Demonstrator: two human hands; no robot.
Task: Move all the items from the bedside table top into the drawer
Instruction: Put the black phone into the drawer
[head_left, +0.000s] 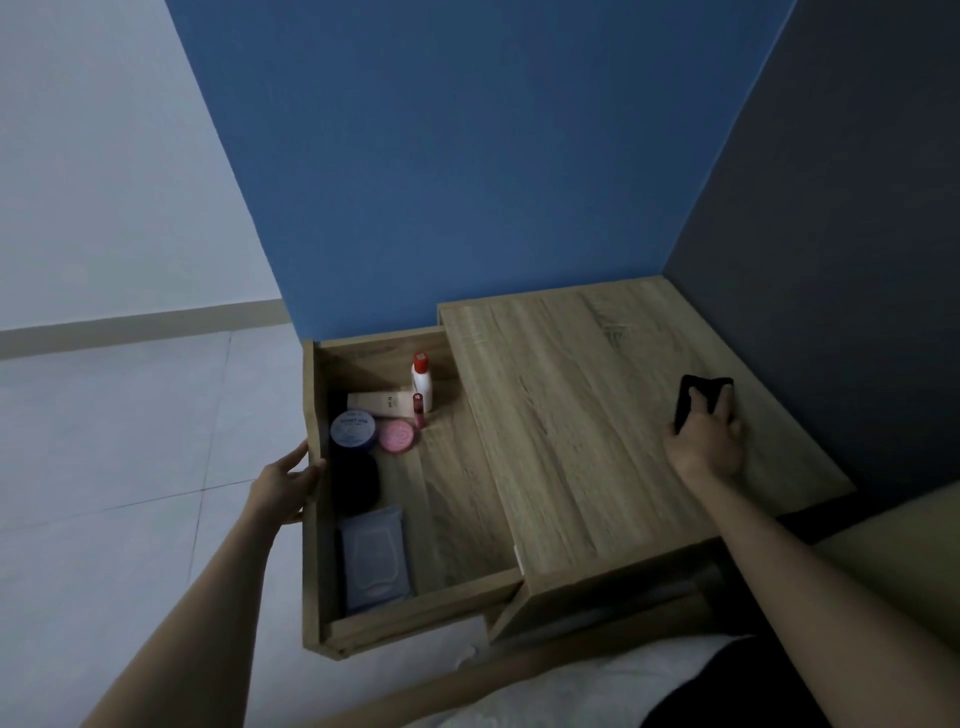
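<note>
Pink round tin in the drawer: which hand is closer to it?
Left. The left hand rests against the drawer front, just beside the pink tin; the right hand grips a black object far across the table top.

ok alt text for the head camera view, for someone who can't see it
A person's right hand grips a small black object on the wooden bedside table top, while the left hand rests on the front of the open drawer. The drawer holds a red-capped white bottle, a purple tin, a pink tin and a wipes pack.
</note>
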